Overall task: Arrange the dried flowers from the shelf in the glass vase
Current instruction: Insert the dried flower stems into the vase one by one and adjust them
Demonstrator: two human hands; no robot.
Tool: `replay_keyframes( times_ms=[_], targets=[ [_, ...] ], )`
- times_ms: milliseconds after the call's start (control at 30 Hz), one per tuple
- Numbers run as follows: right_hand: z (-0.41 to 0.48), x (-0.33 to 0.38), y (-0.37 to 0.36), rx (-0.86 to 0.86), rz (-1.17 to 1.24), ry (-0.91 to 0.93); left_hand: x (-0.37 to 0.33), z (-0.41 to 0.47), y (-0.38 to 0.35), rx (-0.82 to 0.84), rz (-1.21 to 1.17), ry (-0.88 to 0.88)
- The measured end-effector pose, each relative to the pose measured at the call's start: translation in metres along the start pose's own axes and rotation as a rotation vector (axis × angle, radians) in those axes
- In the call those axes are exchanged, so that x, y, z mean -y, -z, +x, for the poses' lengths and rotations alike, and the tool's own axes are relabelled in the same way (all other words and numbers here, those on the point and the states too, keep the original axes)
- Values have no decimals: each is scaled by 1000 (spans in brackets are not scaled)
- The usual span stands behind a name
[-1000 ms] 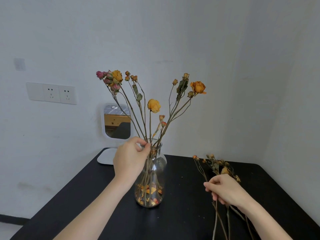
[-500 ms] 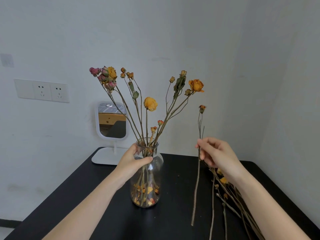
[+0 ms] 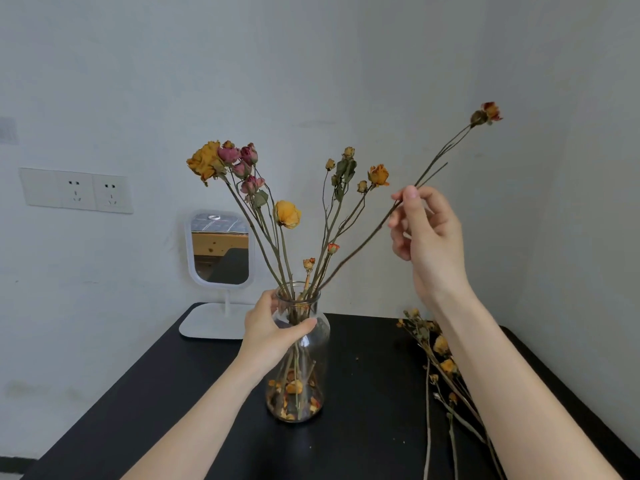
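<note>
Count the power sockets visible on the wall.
2, side by side on the white wall plate left of the mirror: the left socket, the right socket. None seems hidden.

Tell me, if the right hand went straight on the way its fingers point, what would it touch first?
The right hand points up and left, so it would probably brush the orange rose in the glass vase; depth is unclear, and it might pass it toward the wall.

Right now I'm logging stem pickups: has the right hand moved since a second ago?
Yes. The right hand rose off the black table, now higher than the glass vase, pinching a stem.
</note>
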State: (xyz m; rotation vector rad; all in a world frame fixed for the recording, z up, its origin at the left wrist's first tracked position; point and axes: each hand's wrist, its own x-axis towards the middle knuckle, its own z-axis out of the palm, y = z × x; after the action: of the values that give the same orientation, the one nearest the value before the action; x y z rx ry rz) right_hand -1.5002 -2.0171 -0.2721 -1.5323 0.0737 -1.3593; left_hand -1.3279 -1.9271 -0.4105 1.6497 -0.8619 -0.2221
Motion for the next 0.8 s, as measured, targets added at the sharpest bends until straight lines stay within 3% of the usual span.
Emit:
replay_keyframes(
  times_ms=[267,400,700,800],
  targets=[
    [-4,-16,-21,107,-121,9,4,1,-2,-18,23,9],
    [-8,-26,-27,193,-363,-29,5,1,-3,-21,11,1],
    [-3,-29,-37,64,-595,49,6,2,-5,-39,13,-4],
    [-2,-31,-42,112,-653,50,8,3,-5,-41,7,0]
  ],
)
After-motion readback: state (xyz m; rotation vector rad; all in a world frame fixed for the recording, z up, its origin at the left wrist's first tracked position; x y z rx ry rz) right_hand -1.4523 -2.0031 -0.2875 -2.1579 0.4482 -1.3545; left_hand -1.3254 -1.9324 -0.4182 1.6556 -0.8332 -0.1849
